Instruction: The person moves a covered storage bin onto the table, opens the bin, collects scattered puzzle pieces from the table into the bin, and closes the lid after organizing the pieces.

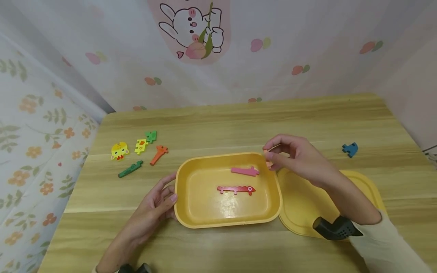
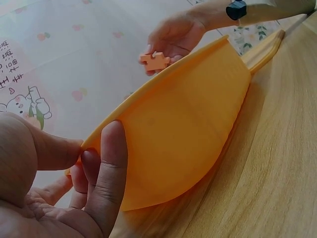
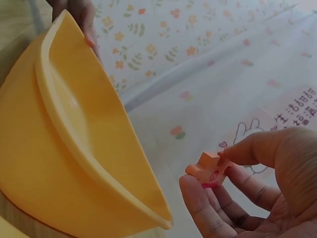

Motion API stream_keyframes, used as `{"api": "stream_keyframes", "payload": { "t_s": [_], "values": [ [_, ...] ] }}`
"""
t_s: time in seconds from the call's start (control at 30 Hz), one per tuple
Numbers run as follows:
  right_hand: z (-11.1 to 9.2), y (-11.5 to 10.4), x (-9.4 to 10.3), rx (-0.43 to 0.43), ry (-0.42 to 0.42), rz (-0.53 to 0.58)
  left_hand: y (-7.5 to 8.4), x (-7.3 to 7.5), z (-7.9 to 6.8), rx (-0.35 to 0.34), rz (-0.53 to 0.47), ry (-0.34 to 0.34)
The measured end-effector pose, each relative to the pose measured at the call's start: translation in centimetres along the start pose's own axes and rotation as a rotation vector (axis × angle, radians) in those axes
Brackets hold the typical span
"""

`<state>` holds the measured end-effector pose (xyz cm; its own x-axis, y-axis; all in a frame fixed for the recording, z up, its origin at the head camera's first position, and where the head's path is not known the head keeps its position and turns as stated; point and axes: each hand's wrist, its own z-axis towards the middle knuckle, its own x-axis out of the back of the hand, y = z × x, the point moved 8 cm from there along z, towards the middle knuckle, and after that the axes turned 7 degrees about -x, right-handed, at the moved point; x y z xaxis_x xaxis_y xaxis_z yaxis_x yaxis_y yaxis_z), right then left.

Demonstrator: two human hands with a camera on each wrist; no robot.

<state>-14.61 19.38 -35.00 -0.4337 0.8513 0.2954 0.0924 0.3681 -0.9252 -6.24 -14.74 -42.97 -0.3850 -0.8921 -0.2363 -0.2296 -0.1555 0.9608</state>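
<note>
My left hand grips the left end of a yellow plastic box, thumb over the rim and fingers against the outer wall. Inside the box lie a pink puzzle piece and a long red puzzle piece. Above the box's right end, my right hand pinches a small light-orange puzzle piece between thumb and fingers. Its notched edge shows in the left wrist view, and a pink mark is visible on it in the right wrist view.
A yellow lid lies right of the box, partly under my right forearm. Left on the wooden table are a yellow animal-face piece, a dark green piece, an orange piece, a yellow piece and a green piece. A blue piece sits far right.
</note>
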Motion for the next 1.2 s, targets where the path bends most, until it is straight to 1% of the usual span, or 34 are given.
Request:
{"api": "stream_keyframes", "payload": {
  "t_s": [0.1, 0.37, 0.5, 0.67, 0.8, 0.97, 1.2],
  "values": [
    [0.0, -0.1, -0.3, 0.003, -0.006, -0.016, 0.0, 0.1, 0.0, 0.008, 0.0, 0.007],
    [-0.6, -0.2, -0.5, 0.012, 0.011, -0.076, -0.5, -0.4, 0.5, -0.003, -0.016, -0.019],
    [-0.5, -0.3, -0.8, 0.019, 0.013, -0.064, -0.5, -0.3, 0.5, 0.0, -0.015, -0.01],
    [-0.2, -0.2, -1.0, 0.027, 0.001, -0.054, -0.1, -0.2, 0.1, 0.009, -0.01, -0.005],
    [-0.1, -0.5, -0.9, 0.04, 0.017, -0.069, 0.1, -0.2, 0.0, -0.007, -0.002, 0.001],
    [-0.2, -0.5, -1.0, 0.027, 0.026, -0.078, -0.1, -0.2, 0.3, -0.02, -0.001, -0.006],
    [0.0, -0.1, -1.7, 0.033, 0.015, -0.073, -0.3, 0.0, 0.0, -0.021, -0.008, -0.007]
  ]
}}
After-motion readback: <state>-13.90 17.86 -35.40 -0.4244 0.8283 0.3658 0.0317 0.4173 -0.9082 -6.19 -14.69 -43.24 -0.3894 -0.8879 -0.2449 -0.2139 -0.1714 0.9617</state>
